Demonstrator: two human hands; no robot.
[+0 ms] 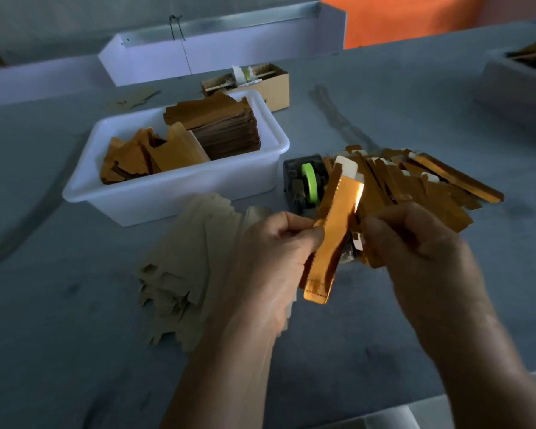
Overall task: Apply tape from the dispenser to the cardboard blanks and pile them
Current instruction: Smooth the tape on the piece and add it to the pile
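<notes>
Both hands (338, 243) pinch one folded gold blank (328, 236) above the counter (75, 305), likely pressing tape flat before piling

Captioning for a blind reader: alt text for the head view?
Both hands, left hand and right hand, hold a folded gold blank above a grey table, near a tape dispenser and white tub.

The right hand (415, 239) hides the pile's (430, 187) near end — the dispenser (304, 181) sits partly behind the blank (331, 230); the far-right tub (508, 75) is cut off, blurred.
</notes>
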